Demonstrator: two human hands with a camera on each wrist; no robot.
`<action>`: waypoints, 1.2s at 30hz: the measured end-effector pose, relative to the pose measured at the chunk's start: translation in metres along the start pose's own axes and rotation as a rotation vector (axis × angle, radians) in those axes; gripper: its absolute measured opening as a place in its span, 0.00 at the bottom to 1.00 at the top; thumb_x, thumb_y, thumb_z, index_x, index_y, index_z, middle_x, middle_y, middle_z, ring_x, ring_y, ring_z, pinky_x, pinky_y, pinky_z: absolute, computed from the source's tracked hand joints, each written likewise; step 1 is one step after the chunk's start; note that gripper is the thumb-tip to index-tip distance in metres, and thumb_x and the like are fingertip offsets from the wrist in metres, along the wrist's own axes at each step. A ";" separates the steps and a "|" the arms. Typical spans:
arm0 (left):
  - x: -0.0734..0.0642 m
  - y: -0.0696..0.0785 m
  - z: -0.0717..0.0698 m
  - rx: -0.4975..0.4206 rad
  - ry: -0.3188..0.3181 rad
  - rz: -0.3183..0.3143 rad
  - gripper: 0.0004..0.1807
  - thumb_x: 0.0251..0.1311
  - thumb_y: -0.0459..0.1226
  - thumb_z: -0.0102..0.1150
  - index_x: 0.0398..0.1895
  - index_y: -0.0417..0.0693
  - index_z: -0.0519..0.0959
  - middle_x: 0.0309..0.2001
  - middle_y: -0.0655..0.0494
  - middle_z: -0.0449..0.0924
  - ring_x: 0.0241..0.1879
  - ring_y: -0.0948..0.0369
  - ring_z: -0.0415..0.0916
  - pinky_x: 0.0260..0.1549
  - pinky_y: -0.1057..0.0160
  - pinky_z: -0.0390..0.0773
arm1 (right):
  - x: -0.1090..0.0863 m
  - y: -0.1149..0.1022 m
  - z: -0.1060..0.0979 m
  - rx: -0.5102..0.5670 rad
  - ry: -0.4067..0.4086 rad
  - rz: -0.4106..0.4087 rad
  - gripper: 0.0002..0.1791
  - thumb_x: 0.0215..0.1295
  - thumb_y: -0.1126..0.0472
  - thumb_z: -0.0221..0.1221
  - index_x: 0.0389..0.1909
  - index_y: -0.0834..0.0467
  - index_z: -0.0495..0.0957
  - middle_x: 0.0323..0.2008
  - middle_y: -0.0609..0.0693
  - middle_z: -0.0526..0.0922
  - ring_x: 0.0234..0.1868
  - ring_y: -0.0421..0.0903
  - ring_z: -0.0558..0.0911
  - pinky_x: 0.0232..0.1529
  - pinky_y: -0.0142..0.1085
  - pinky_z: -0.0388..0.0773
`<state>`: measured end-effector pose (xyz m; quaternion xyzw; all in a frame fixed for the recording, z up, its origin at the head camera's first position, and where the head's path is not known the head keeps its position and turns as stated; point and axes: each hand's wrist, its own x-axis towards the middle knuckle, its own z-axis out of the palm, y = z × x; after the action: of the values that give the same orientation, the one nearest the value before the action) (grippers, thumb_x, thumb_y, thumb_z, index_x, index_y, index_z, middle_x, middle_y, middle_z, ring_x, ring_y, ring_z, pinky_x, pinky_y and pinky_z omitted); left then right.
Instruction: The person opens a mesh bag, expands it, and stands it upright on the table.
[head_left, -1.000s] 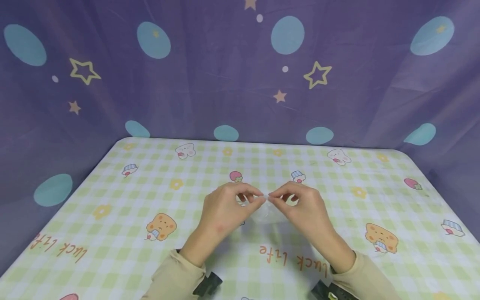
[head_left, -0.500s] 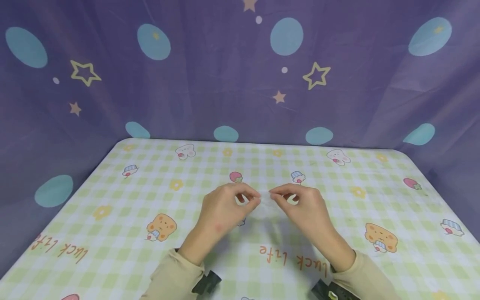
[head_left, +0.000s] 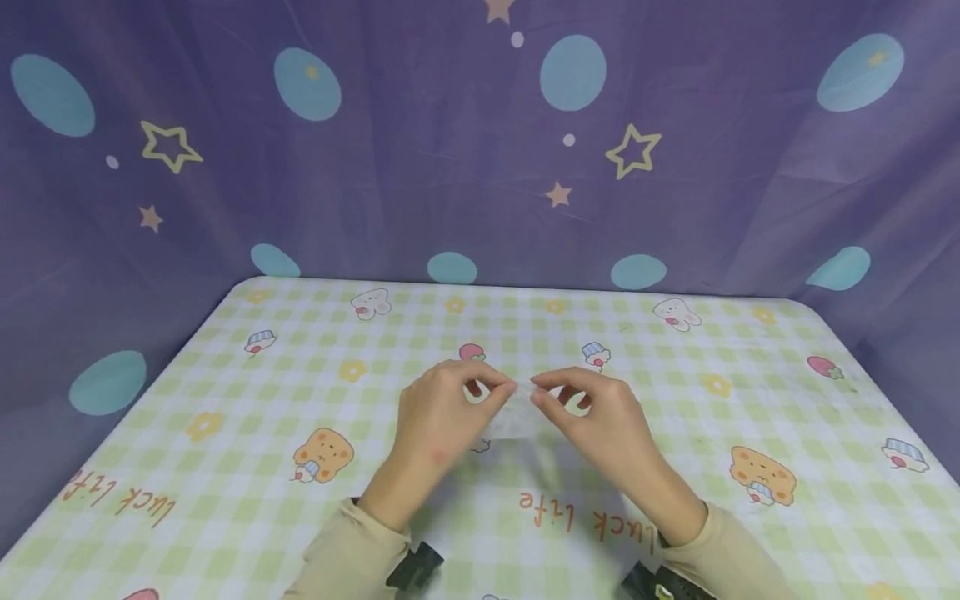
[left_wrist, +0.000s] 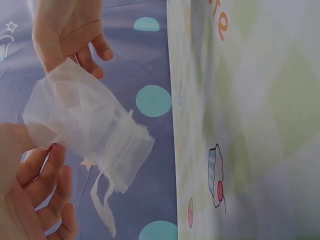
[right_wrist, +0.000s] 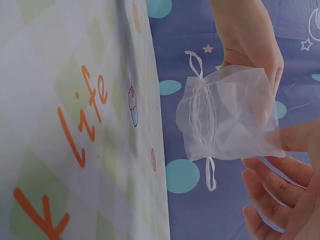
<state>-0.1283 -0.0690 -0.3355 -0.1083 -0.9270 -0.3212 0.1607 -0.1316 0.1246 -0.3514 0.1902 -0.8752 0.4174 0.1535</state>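
A small sheer white drawstring pouch (head_left: 512, 422) hangs between both hands above the table, faint in the head view. Both wrist views show it clearly, with its gathered drawstring end pointing down toward the table. White cord loops (right_wrist: 211, 175) stick out at the two sides of that end. Thumb and index finger of my left hand (head_left: 441, 412) pinch one upper corner of the pouch (left_wrist: 82, 110). At the opposite corner, my right hand (head_left: 609, 417) holds it between thumb and index finger, its other fingers loosely bent (right_wrist: 280, 192). Whether anything is inside cannot be told.
A green-and-white checked tablecloth (head_left: 225, 517) with cartoon prints and lettering covers the table. Behind it hangs a purple curtain (head_left: 450, 167) with blue ovals and stars. Dark straps (head_left: 414, 568) sit at the wrists, by the beige sleeves (head_left: 348, 554).
A second ago the fingertips nearly met; they then parted slightly. Both hands have since shifted a little left, the pouch still between them.
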 end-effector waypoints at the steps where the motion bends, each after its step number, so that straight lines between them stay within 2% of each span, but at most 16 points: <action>1: 0.000 0.000 -0.001 -0.003 0.001 -0.010 0.02 0.57 0.47 0.70 0.28 0.67 0.87 0.35 0.66 0.85 0.29 0.69 0.75 0.27 0.62 0.72 | 0.000 0.000 0.000 0.003 0.004 -0.001 0.07 0.61 0.62 0.69 0.40 0.53 0.88 0.37 0.42 0.87 0.33 0.38 0.80 0.37 0.44 0.80; 5: 0.001 0.000 -0.002 -0.010 -0.025 -0.011 0.04 0.55 0.47 0.71 0.26 0.68 0.85 0.34 0.70 0.84 0.30 0.70 0.75 0.28 0.62 0.72 | 0.001 0.001 -0.001 -0.002 0.046 -0.020 0.04 0.60 0.64 0.69 0.35 0.53 0.88 0.33 0.43 0.87 0.32 0.38 0.80 0.36 0.42 0.80; 8: 0.001 0.000 0.000 -0.012 -0.068 0.019 0.03 0.56 0.49 0.71 0.30 0.68 0.84 0.27 0.77 0.78 0.30 0.70 0.75 0.28 0.63 0.73 | 0.001 0.001 -0.001 -0.011 0.068 -0.034 0.04 0.59 0.65 0.70 0.32 0.52 0.87 0.31 0.42 0.86 0.31 0.38 0.80 0.35 0.43 0.80; 11: 0.000 0.001 0.003 -0.009 -0.090 0.048 0.03 0.57 0.50 0.69 0.33 0.67 0.85 0.25 0.79 0.77 0.29 0.71 0.75 0.27 0.64 0.73 | 0.001 0.001 0.000 -0.008 0.067 -0.036 0.05 0.58 0.65 0.71 0.31 0.51 0.86 0.30 0.40 0.86 0.31 0.37 0.79 0.36 0.45 0.80; 15: -0.001 0.002 0.003 0.000 -0.051 0.058 0.01 0.59 0.47 0.68 0.31 0.67 0.87 0.26 0.75 0.79 0.30 0.70 0.75 0.27 0.65 0.73 | 0.001 0.000 0.001 -0.003 0.039 -0.003 0.05 0.58 0.62 0.71 0.34 0.51 0.87 0.32 0.40 0.86 0.32 0.38 0.80 0.37 0.46 0.79; 21: -0.001 0.003 -0.001 -0.019 0.036 -0.011 0.03 0.57 0.47 0.70 0.28 0.64 0.87 0.31 0.67 0.83 0.30 0.67 0.76 0.29 0.61 0.73 | 0.000 -0.002 0.001 -0.065 -0.038 0.060 0.11 0.60 0.58 0.70 0.43 0.54 0.86 0.32 0.42 0.85 0.31 0.37 0.80 0.37 0.41 0.78; 26: 0.000 0.002 -0.004 -0.028 0.047 -0.049 0.04 0.57 0.49 0.69 0.29 0.64 0.88 0.36 0.65 0.85 0.31 0.67 0.76 0.29 0.60 0.73 | 0.001 0.000 -0.002 -0.049 0.018 0.037 0.05 0.61 0.63 0.68 0.38 0.56 0.87 0.28 0.41 0.86 0.29 0.38 0.81 0.36 0.44 0.79; 32: 0.001 -0.001 -0.004 -0.016 0.050 -0.034 0.03 0.59 0.48 0.68 0.32 0.64 0.87 0.27 0.71 0.81 0.30 0.68 0.76 0.28 0.61 0.74 | 0.004 0.001 -0.008 -0.007 0.097 -0.009 0.05 0.60 0.66 0.68 0.37 0.56 0.88 0.27 0.40 0.86 0.28 0.37 0.82 0.34 0.41 0.79; 36: 0.002 -0.003 -0.005 0.002 0.060 -0.019 0.03 0.59 0.48 0.68 0.32 0.64 0.87 0.26 0.74 0.80 0.30 0.69 0.76 0.27 0.61 0.74 | 0.006 0.002 -0.012 0.001 0.114 -0.011 0.05 0.61 0.66 0.68 0.37 0.56 0.88 0.26 0.40 0.86 0.27 0.36 0.82 0.34 0.41 0.79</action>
<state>-0.1302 -0.0740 -0.3329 -0.0894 -0.9232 -0.3247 0.1853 -0.1360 0.1337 -0.3429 0.1710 -0.8639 0.4271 0.2053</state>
